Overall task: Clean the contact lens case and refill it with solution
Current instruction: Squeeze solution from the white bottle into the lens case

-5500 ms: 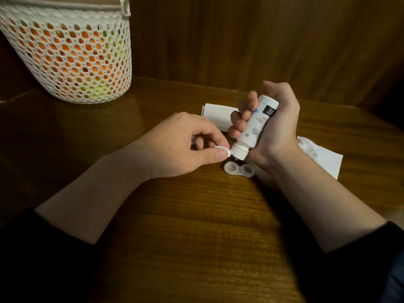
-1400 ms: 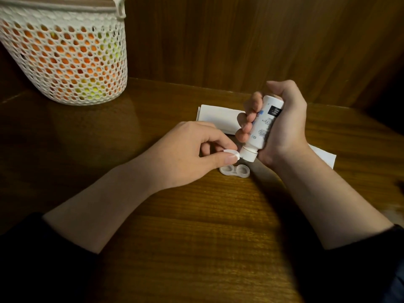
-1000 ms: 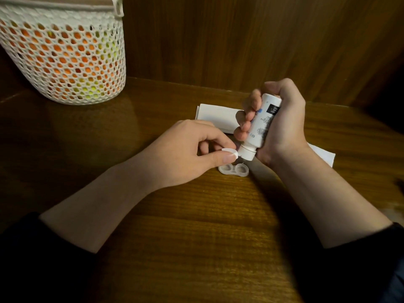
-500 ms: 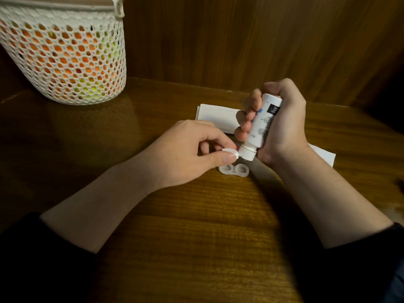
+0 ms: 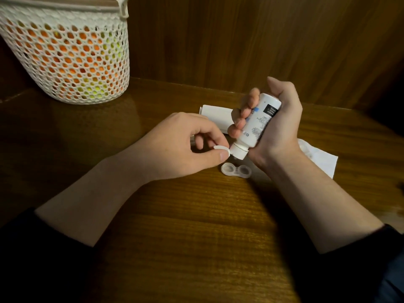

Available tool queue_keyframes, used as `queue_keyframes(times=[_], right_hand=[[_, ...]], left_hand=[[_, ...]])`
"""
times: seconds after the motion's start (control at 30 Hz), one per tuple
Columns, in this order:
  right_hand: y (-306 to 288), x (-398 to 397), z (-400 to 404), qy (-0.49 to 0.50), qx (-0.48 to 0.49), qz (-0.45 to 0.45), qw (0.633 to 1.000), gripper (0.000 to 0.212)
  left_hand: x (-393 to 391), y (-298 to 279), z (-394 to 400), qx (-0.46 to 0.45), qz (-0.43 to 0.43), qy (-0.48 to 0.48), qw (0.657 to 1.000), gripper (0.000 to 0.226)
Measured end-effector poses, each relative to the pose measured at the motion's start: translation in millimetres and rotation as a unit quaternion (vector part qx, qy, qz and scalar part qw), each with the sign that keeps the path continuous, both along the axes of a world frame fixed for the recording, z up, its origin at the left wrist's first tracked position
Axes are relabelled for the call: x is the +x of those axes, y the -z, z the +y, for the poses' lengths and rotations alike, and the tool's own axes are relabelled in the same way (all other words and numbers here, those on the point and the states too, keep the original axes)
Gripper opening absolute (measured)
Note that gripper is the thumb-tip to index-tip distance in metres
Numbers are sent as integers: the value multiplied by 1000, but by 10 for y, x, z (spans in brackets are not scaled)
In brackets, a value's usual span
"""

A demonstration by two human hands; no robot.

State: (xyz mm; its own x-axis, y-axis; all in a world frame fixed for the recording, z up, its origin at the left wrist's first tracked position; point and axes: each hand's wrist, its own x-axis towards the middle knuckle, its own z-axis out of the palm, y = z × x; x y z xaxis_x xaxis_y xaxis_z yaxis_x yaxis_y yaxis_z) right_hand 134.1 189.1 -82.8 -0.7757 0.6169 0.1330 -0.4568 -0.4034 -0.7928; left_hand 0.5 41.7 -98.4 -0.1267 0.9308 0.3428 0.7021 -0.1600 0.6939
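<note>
Bottle tipped nozzle-down over open lens case

Right hand point(image 5: 277, 127) grips bottle point(image 5: 256, 125); left hand point(image 5: 183, 147) pinches small white cap point(image 5: 221, 148) beside the nozzle. Case point(image 5: 235, 170) on surface point(image 5: 196, 226) just below (basket point(image 5: 65, 53) far left, wide bare wood in front).

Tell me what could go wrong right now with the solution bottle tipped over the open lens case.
1. The right hand holds the solution bottle nozzle-down, but its tip sits slightly behind the lens case, so a squeeze may wet the wooden table instead.
2. The left hand pinches a small white cap by its edge; it could slip.
3. The light, unsteadied case could be knocked and spill.
</note>
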Motion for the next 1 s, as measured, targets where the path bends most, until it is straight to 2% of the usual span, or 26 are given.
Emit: queue_keyframes(times=[1.0], right_hand=[[25,-46,-40,16,12,-18,1000,43]], left_hand=[[-48,21,10,-18,-1,4,1000,14]])
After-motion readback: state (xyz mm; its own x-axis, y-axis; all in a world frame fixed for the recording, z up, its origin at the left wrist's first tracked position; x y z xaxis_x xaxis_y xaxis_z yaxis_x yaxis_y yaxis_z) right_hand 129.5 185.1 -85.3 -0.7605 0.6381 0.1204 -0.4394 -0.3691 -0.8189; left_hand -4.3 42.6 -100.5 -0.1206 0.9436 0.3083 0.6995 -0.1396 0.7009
